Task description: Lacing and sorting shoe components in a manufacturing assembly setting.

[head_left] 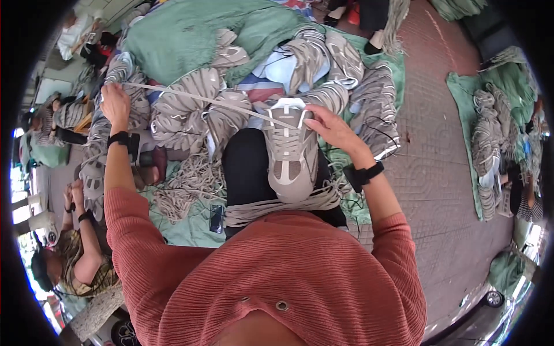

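Observation:
A grey sneaker [293, 187] with white trim rests on my lap, its toe toward me and its front partly laced. My right hand [334, 128] grips the sneaker's collar edge beside the tongue, thumb and fingers closed on it. Out to the far left, my raised left hand [116, 105] pinches the end of a flat grey shoelace [199, 98]. That lace runs taut from the upper eyelets across to my left fingers. A bundle of loose laces [248, 214] lies across my thighs.
Bundled grey shoes [187, 106] are heaped in front of me beside a green cloth [179, 43]. A tangle of laces [190, 187] and a phone [216, 219] lie by my left leg. Another person [86, 259] works at left; more shoe bundles [489, 153] stand far right.

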A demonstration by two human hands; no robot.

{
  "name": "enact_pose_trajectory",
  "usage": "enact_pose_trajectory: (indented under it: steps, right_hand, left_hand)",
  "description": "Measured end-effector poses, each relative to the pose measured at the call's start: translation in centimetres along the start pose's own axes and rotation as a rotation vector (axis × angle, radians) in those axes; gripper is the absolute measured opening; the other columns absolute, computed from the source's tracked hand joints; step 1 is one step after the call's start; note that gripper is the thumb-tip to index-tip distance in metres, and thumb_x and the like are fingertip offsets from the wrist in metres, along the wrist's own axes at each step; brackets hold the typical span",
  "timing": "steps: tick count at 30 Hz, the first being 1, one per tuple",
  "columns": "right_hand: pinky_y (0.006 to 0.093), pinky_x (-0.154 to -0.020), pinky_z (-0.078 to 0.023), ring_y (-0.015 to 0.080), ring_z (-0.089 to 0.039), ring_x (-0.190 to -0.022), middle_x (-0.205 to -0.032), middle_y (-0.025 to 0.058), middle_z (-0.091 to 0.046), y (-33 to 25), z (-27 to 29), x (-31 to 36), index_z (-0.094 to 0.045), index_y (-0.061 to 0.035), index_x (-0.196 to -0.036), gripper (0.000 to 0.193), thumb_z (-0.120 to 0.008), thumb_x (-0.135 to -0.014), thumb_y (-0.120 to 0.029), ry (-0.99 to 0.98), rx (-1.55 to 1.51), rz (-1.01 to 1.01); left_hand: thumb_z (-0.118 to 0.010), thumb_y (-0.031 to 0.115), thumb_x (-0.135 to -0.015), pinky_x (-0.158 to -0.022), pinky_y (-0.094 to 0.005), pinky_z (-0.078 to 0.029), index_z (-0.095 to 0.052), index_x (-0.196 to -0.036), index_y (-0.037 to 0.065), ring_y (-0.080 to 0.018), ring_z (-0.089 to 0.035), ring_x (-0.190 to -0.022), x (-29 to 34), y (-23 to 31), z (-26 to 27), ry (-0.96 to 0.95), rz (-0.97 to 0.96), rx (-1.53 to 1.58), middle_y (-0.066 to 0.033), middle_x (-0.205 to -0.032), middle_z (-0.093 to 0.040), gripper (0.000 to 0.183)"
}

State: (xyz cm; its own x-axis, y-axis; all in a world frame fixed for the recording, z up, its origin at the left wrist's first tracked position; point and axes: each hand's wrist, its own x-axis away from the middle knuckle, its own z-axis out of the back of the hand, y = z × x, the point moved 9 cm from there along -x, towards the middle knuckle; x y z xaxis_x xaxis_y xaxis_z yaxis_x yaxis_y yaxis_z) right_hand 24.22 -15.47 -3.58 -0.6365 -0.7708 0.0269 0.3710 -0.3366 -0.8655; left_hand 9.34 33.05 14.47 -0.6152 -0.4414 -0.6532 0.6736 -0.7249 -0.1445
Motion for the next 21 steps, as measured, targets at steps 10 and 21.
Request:
enact_pose_trajectory:
  steps: [10,21]
  right_hand:
    - [0.0352,-0.063,-0.046,0.0261,-0.056,-0.069,-0.081,0.0082,-0.056,-6.0,0.7,-0.4,-0.058,-0.0143,-0.101,0.023,-0.062,-0.078,-0.014,0.042,0.130,0.222]
    - [0.0351,-0.054,-0.048,0.0264,-0.060,-0.060,-0.078,0.0088,-0.059,-10.8,-8.6,-2.2,-0.059,-0.0089,-0.092,0.014,-0.056,-0.082,-0.018,0.018,0.820,0.353]
  left_hand:
    - [-0.042,0.014,-0.088,-0.081,-0.0405,-0.046,-0.050,-0.103,-0.003,-0.0262,-0.057,-0.092,9.1,-0.7,-9.4,-0.376,0.851,1.349,-0.0150,-0.112,-0.052,0.024]
    - [-0.031,0.006,-0.089,-0.050,-0.0264,-0.025,-0.035,-0.070,0.004,-0.0123,-0.024,-0.054,5.5,6.0,-3.5,-0.591,0.983,2.589,-0.0008,-0.064,-0.029,0.020]
